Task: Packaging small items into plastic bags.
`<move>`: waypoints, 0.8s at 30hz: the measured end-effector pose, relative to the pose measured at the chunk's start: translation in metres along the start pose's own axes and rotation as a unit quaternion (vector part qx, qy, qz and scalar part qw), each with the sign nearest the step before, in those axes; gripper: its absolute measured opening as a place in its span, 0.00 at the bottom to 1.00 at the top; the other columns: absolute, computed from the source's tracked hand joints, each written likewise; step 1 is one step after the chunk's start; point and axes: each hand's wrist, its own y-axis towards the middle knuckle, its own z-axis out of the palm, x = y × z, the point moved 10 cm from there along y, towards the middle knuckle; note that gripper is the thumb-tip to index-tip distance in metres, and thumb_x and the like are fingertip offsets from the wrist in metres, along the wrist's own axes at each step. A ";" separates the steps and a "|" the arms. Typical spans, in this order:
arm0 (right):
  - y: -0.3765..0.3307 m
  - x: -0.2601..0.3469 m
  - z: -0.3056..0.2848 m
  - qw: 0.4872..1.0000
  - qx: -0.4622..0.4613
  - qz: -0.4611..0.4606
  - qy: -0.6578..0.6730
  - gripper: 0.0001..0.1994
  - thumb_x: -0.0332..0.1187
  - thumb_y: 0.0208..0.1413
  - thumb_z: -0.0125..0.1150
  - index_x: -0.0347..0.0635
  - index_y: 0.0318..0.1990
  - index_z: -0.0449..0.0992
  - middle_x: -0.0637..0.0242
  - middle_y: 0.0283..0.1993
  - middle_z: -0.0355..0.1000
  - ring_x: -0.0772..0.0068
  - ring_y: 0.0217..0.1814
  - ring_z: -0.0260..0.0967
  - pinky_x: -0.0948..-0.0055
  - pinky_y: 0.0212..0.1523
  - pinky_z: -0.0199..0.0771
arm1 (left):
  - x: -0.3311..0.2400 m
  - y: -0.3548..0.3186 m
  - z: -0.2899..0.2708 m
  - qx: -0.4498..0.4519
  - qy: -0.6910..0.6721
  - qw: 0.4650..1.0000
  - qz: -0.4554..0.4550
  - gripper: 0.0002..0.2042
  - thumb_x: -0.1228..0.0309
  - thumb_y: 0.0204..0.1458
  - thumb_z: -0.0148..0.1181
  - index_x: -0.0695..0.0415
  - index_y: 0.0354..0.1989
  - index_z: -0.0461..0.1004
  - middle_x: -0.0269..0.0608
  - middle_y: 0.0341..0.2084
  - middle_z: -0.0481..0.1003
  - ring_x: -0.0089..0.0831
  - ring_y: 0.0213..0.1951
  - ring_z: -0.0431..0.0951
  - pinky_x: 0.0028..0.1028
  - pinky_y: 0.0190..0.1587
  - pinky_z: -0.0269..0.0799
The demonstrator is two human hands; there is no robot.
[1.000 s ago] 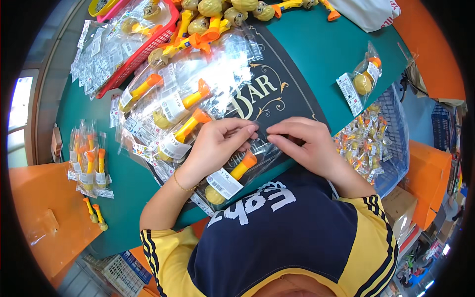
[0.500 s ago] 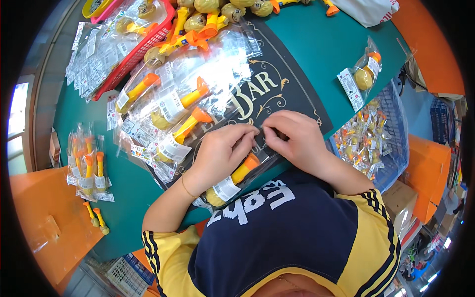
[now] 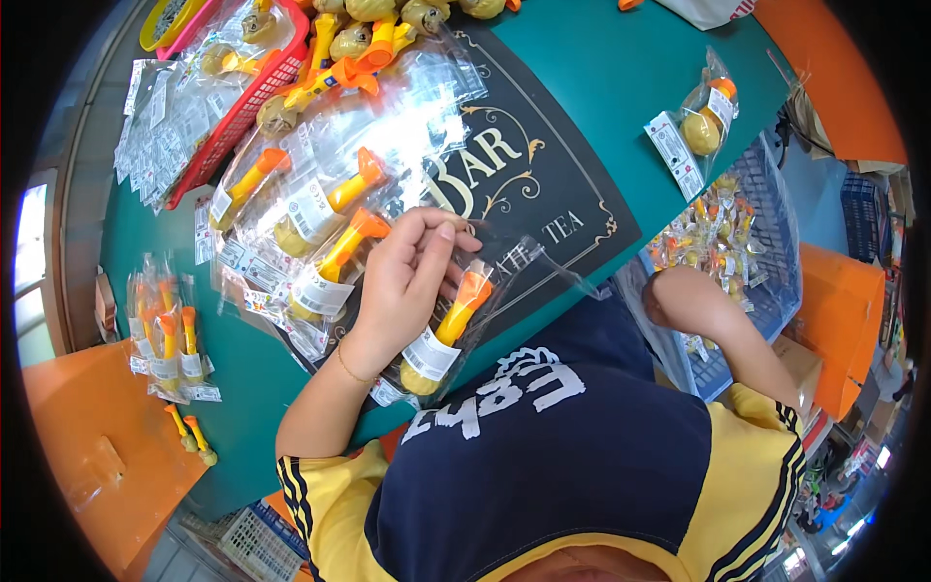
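Shirt: navy front with yellow sleeves (image 3: 543,446), pressed close to the near edge of the green tabletop (image 3: 621,68).
Bagged toy: a yellow stick with an orange end and round gold head (image 3: 467,308), in clear plastic with a white label, lying slantwise at the near edge, in front of the left hand.
Left hand (image 3: 405,276): thumb and fingers closed in a pinch on the plastic of that bag.
Right hand (image 3: 684,303): off the near edge, beside the blue basket; its fingers are hard to make out, so I cannot tell whether it grips anything.
Blue basket (image 3: 776,267): at the right, below tabletop level, holding many small bagged toys.
Black mat (image 3: 572,179): under the work, with gold scrollwork.
Row of bagged toys (image 3: 346,250): left of the left hand, overlapping.
Left side: two unbagged toys (image 3: 194,432), a bagged cluster (image 3: 167,335) just beyond.
Right side, farther: one lone bagged toy (image 3: 700,134).
Far end: red basket (image 3: 254,102) of clear packets beside a heap of loose toys (image 3: 351,41).
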 end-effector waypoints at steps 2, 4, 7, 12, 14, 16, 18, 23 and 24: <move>-0.005 0.038 -0.034 0.977 -0.045 -0.103 0.179 0.08 0.36 0.50 0.64 0.40 0.30 0.78 0.60 0.22 0.72 0.62 0.25 0.71 0.66 0.28 0.70 | 0.001 -0.003 0.000 -0.008 0.005 1.000 -0.004 0.09 0.69 0.64 0.45 0.60 0.43 0.69 0.36 0.33 0.77 0.10 0.25 0.70 0.11 0.25 0.66; -0.011 0.049 -0.069 0.945 -0.111 -0.095 0.292 0.08 0.35 0.52 0.63 0.40 0.31 0.77 0.63 0.22 0.71 0.67 0.24 0.70 0.71 0.27 0.68 | 0.003 -0.004 -0.002 -0.003 0.001 1.000 -0.002 0.09 0.69 0.64 0.45 0.61 0.44 0.69 0.37 0.33 0.77 0.13 0.25 0.72 0.13 0.26 0.69; -0.009 0.058 -0.107 0.889 -0.188 -0.067 0.413 0.06 0.32 0.56 0.62 0.40 0.34 0.77 0.66 0.24 0.70 0.76 0.23 0.67 0.78 0.25 0.64 | 0.001 -0.002 -0.001 0.009 -0.007 1.000 0.001 0.10 0.70 0.64 0.45 0.63 0.44 0.69 0.39 0.33 0.76 0.15 0.26 0.74 0.16 0.26 0.71; 0.010 0.090 -0.110 0.854 -0.327 -0.217 0.341 0.06 0.30 0.56 0.61 0.38 0.37 0.77 0.64 0.28 0.73 0.72 0.26 0.69 0.76 0.25 0.64 | -0.003 -0.001 0.004 0.019 -0.002 1.000 0.012 0.09 0.70 0.64 0.45 0.63 0.45 0.68 0.40 0.33 0.76 0.16 0.26 0.75 0.16 0.26 0.72; 0.010 0.082 -0.108 0.865 -0.269 -0.244 0.347 0.06 0.30 0.56 0.61 0.38 0.36 0.77 0.63 0.29 0.74 0.70 0.26 0.70 0.74 0.25 0.65 | 0.002 -0.002 -0.003 0.000 -0.001 1.000 0.013 0.09 0.70 0.64 0.44 0.62 0.45 0.67 0.41 0.34 0.77 0.17 0.26 0.75 0.16 0.25 0.72; 0.002 0.071 -0.093 0.876 -0.157 -0.288 0.353 0.07 0.32 0.56 0.62 0.37 0.35 0.78 0.61 0.29 0.74 0.68 0.27 0.71 0.71 0.26 0.67 | 0.003 -0.002 -0.005 0.000 0.004 1.000 0.012 0.09 0.70 0.64 0.44 0.62 0.44 0.67 0.41 0.34 0.77 0.17 0.26 0.75 0.16 0.25 0.72; -0.001 0.048 -0.064 0.914 -0.063 -0.251 0.314 0.07 0.32 0.56 0.61 0.38 0.37 0.78 0.59 0.30 0.75 0.65 0.29 0.73 0.69 0.27 0.69 | 0.005 -0.002 -0.006 -0.001 0.007 1.000 0.008 0.09 0.70 0.64 0.44 0.62 0.44 0.67 0.41 0.34 0.77 0.17 0.26 0.75 0.16 0.25 0.72; 0.025 -0.044 0.044 0.999 0.016 0.050 -0.012 0.10 0.29 0.53 0.54 0.43 0.41 0.80 0.53 0.33 0.76 0.54 0.34 0.75 0.60 0.32 0.73 | 0.004 0.002 -0.005 -0.002 -0.022 1.000 0.008 0.09 0.70 0.64 0.45 0.62 0.45 0.67 0.42 0.35 0.77 0.17 0.27 0.76 0.16 0.26 0.72; 0.033 -0.053 0.049 0.997 -0.008 0.078 0.002 0.11 0.27 0.51 0.53 0.43 0.39 0.80 0.52 0.34 0.76 0.50 0.36 0.75 0.57 0.35 0.73 | 0.000 0.002 -0.002 0.004 -0.033 0.999 0.015 0.09 0.70 0.64 0.45 0.61 0.45 0.68 0.42 0.36 0.77 0.17 0.27 0.76 0.15 0.26 0.72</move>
